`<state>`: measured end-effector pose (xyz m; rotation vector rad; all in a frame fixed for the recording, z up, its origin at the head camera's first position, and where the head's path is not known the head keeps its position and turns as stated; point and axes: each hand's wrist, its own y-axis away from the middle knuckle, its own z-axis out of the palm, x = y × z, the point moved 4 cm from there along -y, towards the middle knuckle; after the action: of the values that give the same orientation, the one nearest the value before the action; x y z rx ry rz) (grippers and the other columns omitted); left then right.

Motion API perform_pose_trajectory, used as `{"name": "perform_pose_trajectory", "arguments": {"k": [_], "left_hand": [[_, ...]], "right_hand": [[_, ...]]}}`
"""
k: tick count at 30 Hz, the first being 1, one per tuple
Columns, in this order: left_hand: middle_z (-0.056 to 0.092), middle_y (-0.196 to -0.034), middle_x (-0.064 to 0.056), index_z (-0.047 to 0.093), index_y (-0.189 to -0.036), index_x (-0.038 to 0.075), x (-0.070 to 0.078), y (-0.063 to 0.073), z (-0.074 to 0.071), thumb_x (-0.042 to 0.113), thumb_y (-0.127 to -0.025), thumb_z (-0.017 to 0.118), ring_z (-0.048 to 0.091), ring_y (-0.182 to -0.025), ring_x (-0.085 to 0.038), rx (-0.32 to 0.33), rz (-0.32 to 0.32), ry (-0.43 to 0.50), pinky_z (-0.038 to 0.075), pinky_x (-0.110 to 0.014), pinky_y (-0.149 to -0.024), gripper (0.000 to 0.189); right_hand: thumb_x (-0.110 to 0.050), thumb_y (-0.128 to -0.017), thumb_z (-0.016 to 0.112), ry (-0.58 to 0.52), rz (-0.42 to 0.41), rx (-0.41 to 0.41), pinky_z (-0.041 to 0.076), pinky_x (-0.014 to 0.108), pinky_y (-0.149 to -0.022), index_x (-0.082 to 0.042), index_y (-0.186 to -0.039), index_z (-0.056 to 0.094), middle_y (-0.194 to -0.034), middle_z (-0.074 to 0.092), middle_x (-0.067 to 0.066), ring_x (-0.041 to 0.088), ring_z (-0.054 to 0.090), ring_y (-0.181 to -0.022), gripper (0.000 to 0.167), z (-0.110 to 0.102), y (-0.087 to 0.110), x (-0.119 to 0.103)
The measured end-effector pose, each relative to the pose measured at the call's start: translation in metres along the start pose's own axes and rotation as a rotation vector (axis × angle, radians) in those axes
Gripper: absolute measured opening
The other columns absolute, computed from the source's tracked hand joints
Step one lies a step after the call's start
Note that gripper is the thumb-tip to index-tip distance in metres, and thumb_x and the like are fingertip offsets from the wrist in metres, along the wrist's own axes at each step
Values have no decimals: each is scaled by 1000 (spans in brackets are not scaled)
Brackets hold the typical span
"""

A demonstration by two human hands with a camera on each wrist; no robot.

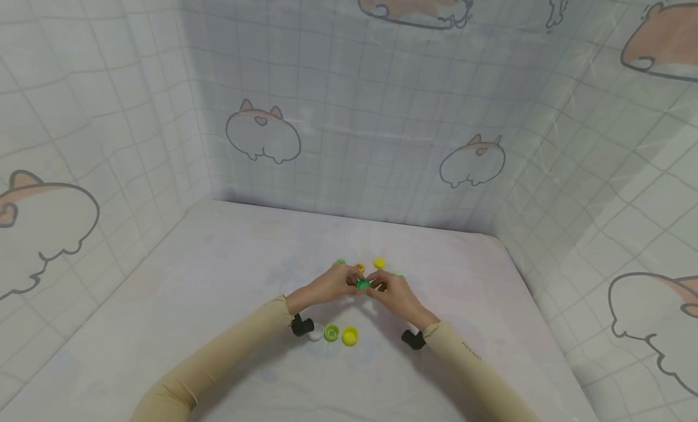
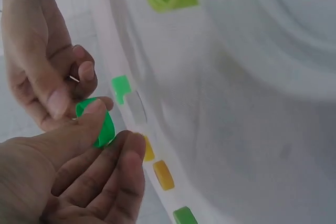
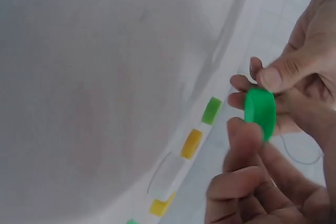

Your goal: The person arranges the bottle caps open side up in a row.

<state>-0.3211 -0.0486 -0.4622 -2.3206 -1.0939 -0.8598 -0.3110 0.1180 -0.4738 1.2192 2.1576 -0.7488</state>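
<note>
A green plastic cap (image 1: 363, 284) is held up between the fingertips of both hands above the table. My left hand (image 1: 334, 282) pinches it, the thumb (image 2: 94, 113) lying on its side in the left wrist view. From the other side my right hand (image 1: 399, 296) holds it, and in the right wrist view a bent fingertip (image 3: 245, 132) meets the lower edge of the cap. Its hollow side shows as a rim in the left wrist view. Nearer to me, below the hands, a white cap (image 1: 315, 332), a lime cap (image 1: 331, 333) and a yellow cap (image 1: 350, 336) form a row.
Behind the hands lie more caps: a green one (image 1: 340, 262), an orange-yellow one (image 1: 360, 268), a yellow one (image 1: 378, 263) and a lime one (image 1: 400, 275), partly covered. A pale cloth covers the table (image 1: 262, 246). Patterned curtain walls (image 1: 349, 137) enclose the back and both sides.
</note>
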Motion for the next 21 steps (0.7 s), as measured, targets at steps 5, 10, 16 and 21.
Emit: {"name": "perform_pose_trajectory", "arguments": {"k": [5, 10, 16, 21], "left_hand": [[73, -97, -6, 72, -106, 5, 0, -2, 1, 9, -81, 76, 66, -88, -17, -15, 25, -71, 52, -26, -76, 26], [74, -97, -4, 74, -105, 7, 1, -4, 2, 11, -81, 76, 65, -88, -16, -26, 16, -93, 52, -27, -74, 24], [74, -93, -4, 74, -104, 6, 3, -5, 4, 10, -81, 77, 65, -79, -9, -43, 9, -92, 51, -21, -66, 23], [74, -90, -4, 74, -104, 5, 5, -5, 6, 9, -81, 77, 62, -74, -7, -53, -6, -81, 50, -20, -63, 24]], "right_hand": [[-16, -86, 73, 50, -73, -25, 51, 22, -69, -11, -107, 71, -105, 72, 1, 10, 62, -82, 22, -3, 0, 2], [-18, -84, 75, 90, -69, -18, 48, 21, -64, -12, -107, 73, -103, 71, -1, 9, 58, -76, 23, -5, 1, 2], [-19, -83, 76, 100, -66, -15, 47, 21, -62, -13, -106, 74, -99, 70, -1, 9, 58, -75, 24, -5, 2, 5], [-19, -83, 76, 103, -67, -30, 47, 20, -63, -13, -106, 74, -100, 70, -1, 11, 58, -77, 24, -4, 3, 7]]}}
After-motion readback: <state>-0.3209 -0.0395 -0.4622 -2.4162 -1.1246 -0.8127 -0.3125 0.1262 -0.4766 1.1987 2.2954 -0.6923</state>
